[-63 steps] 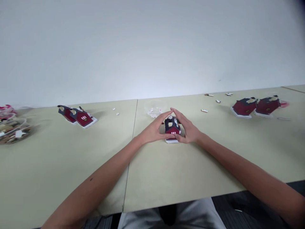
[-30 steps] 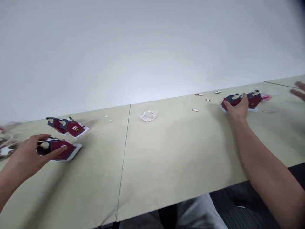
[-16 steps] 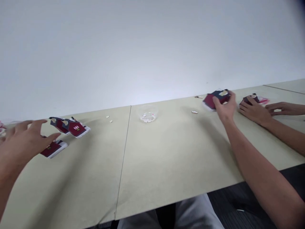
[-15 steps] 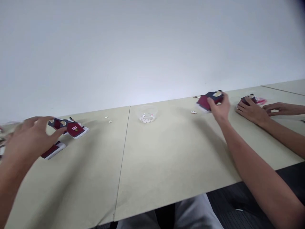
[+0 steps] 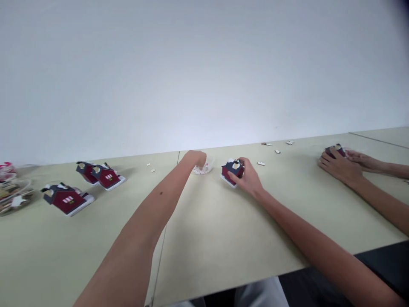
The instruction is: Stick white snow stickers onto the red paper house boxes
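Note:
My right hand (image 5: pixel 249 177) grips a small toy house (image 5: pixel 230 172) with dark red walls, a dark blue roof and a white base, close above or on the table. Just left of it, my left hand (image 5: pixel 195 158) reaches down to a clear plastic bowl (image 5: pixel 209 165) that holds small white pieces (image 5: pixel 201 170). Its fingertips are hidden by the hand and the bowl, so what they hold cannot be seen. More such houses stand to the left: one in front (image 5: pixel 68 200), another farther back (image 5: pixel 108 175), and a third partly behind that one (image 5: pixel 85 171).
At the far left, a clear container (image 5: pixel 15 196) holds assorted pieces beside a pink-and-white item (image 5: pixel 6 170). Small white pieces (image 5: pixel 261 163) lie scattered near the wall. On the right, another person's hands (image 5: pixel 343 164) hold a similar house (image 5: pixel 335 150).
My left hand has left the houses on the left and moved right to the bowl. My right hand has brought its house leftward, nearer the bowl.

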A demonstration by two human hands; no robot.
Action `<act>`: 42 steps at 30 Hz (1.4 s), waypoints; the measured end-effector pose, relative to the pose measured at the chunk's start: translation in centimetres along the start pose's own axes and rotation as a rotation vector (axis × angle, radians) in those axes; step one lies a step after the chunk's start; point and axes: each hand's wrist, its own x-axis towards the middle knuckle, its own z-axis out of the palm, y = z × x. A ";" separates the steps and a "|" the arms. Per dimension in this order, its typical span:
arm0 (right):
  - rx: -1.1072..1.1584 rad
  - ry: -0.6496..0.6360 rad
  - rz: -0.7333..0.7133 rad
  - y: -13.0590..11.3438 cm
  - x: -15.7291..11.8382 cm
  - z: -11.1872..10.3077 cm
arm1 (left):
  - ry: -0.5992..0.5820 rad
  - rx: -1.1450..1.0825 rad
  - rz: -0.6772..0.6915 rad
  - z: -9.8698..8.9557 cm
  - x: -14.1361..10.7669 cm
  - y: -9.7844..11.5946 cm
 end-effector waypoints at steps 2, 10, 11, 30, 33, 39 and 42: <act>0.000 -0.020 0.015 -0.4 0.0 0.5 | -0.066 0.017 -0.039 0.5 1.2 -0.1; 0.042 -0.160 -0.050 -1.5 0.4 1.3 | -0.014 -0.037 0.006 1.6 2.0 -2.6; 0.050 -0.190 -0.068 -1.4 0.5 1.0 | 0.033 -0.043 0.009 1.5 2.0 -2.9; 0.226 -0.276 -0.108 -1.5 0.1 0.6 | 0.732 -0.475 0.246 5.4 -5.6 -2.3; 0.201 -0.239 -0.112 -1.7 -0.2 1.2 | 0.779 -0.571 0.368 8.4 -7.3 -0.5; 0.146 -0.245 -0.188 -2.0 -0.5 1.7 | 0.962 -0.587 0.542 13.0 -7.2 2.3; 0.135 -0.274 -0.211 -2.0 -0.5 1.4 | 1.050 -0.486 0.653 13.6 -7.0 2.3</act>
